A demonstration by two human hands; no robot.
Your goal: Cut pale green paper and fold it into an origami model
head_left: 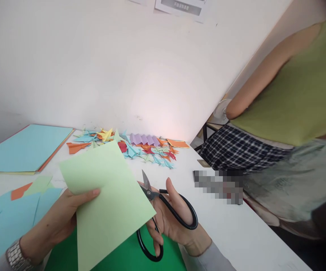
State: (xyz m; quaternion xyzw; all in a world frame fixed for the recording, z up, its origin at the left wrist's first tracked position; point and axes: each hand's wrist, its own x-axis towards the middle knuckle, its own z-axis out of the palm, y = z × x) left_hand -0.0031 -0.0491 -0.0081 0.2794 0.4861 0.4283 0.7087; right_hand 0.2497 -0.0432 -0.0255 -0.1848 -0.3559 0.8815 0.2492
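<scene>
In my left hand (pixel 69 210) is a light green sheet of paper (pixel 109 207), pinched at its left side with the thumb on top. My right hand (pixel 170 222) has its thumb and fingers through the black handles of a pair of scissors (pixel 149 194). The blades stand apart at the sheet's right edge, and one blade is partly hidden by the paper. Beneath the sheet lies a green mat or board (pixel 163 256) on the white table.
Coloured paper (pixel 24 146) is stacked at the left, with loose cut pieces (pixel 19 210) nearer me. Folded paper shapes (pixel 131 146) are heaped along the wall. A person in a green top (pixel 295 86) is at the right, beside a blurred-out object (pixel 219 186) on the table edge.
</scene>
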